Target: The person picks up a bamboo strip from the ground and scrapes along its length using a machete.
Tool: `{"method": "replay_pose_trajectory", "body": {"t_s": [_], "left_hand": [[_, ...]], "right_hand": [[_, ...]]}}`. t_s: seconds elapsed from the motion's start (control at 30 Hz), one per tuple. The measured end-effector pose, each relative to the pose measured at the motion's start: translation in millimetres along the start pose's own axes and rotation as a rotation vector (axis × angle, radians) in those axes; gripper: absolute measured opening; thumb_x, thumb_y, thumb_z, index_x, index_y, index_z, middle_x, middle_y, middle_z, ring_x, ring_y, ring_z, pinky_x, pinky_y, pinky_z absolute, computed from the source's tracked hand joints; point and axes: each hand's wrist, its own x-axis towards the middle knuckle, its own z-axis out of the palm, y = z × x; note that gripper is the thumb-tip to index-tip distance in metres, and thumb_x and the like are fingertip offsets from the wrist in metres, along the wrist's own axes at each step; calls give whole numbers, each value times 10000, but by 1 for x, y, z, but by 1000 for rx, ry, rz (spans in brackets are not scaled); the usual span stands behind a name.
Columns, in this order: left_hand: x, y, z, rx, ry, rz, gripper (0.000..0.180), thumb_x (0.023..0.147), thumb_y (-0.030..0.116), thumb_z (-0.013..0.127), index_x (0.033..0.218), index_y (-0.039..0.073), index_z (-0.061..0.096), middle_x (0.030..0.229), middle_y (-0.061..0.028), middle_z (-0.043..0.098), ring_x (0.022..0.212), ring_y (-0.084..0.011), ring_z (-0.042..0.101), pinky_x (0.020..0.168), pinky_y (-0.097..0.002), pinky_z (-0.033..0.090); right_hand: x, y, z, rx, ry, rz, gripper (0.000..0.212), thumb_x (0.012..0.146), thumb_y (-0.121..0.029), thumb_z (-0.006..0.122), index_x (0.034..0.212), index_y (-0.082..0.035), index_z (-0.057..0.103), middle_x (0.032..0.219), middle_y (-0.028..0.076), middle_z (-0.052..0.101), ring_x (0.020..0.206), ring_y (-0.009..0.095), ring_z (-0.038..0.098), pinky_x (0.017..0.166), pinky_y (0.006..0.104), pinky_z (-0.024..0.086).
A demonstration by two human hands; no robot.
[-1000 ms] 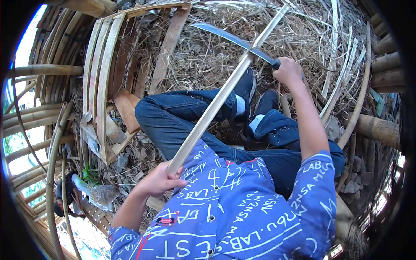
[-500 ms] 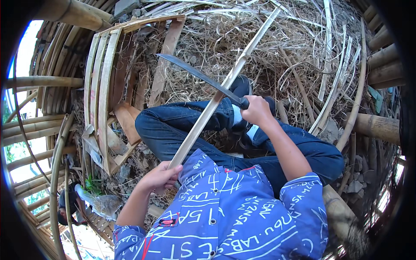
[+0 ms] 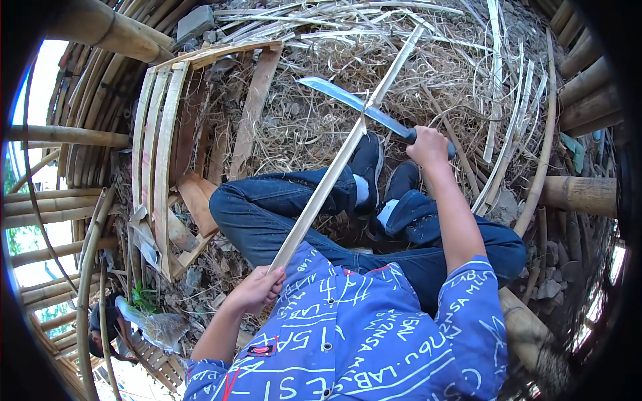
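A long pale bamboo strip (image 3: 319, 187) slants from my lap up and away to the right. Its near end sits in my left hand (image 3: 259, 287), whose fingers are closed round it beside my shirt. My right hand (image 3: 430, 147) grips the dark handle of a machete (image 3: 348, 97), with the arm stretched out. The blade points to the far left and crosses the strip at its farther half, touching it. A thin shaving stands up from the strip at that crossing. Below the strip are my crossed legs (image 3: 281, 200) in dark jeans.
A wooden slatted crate (image 3: 160, 134) lies open at the left. Curly shavings (image 3: 321, 127) cover the ground ahead, with long split strips (image 3: 515, 127) at the right. Thick bamboo poles (image 3: 580, 195) stand at both sides. Another person (image 3: 110, 324) is visible beyond the slats, lower left.
The machete has slid outward along the strip, away from me, as my right arm stretched farther. The strip's near end has shifted slightly right with my left hand. A shaving now rises at the blade.
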Motion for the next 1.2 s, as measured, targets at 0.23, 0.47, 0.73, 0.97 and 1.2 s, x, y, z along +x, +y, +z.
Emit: {"method": "replay_pose_trajectory", "body": {"t_s": [0.23, 0.47, 0.73, 0.97, 1.2], "left_hand": [[-2, 0, -8, -11, -20, -7, 354, 1021, 368, 416, 746, 147, 393, 579, 96, 316, 465, -22, 281, 416, -190, 247], [0, 3, -4, 9, 14, -12, 353, 1022, 372, 411, 754, 143, 403, 579, 95, 322, 465, -21, 281, 417, -184, 254], [-1, -1, -5, -2, 11, 2, 353, 1024, 370, 406, 753, 143, 404, 580, 96, 322, 471, -23, 282, 421, -185, 253], [-16, -20, -10, 0, 21, -9, 365, 1023, 367, 416, 733, 145, 396, 591, 95, 312, 481, -30, 276, 425, -196, 237], [-6, -9, 3, 6, 64, 11, 334, 1025, 345, 408, 759, 142, 419, 596, 87, 332, 497, -42, 313, 438, -197, 272]], "right_hand": [[-13, -11, 36, 1272, -675, 366, 67, 670, -34, 588, 651, -47, 525, 535, 30, 499, 420, 128, 479, 423, 290, 397], [-26, -26, 41, 842, -382, 209, 132, 664, -125, 607, 732, -12, 606, 644, 155, 619, 589, 281, 624, 576, 383, 506], [-50, -44, 2, 114, -160, -305, 208, 652, -193, 652, 819, -73, 620, 730, 182, 661, 738, 364, 669, 687, 454, 537], [48, 21, -20, 8, -44, 322, 290, 703, -177, 609, 933, -15, 679, 971, 216, 684, 917, 369, 669, 825, 455, 531], [-10, 18, -39, 7, -35, 12, 210, 693, -193, 633, 853, -59, 655, 808, 217, 671, 794, 404, 655, 740, 487, 522]]}}
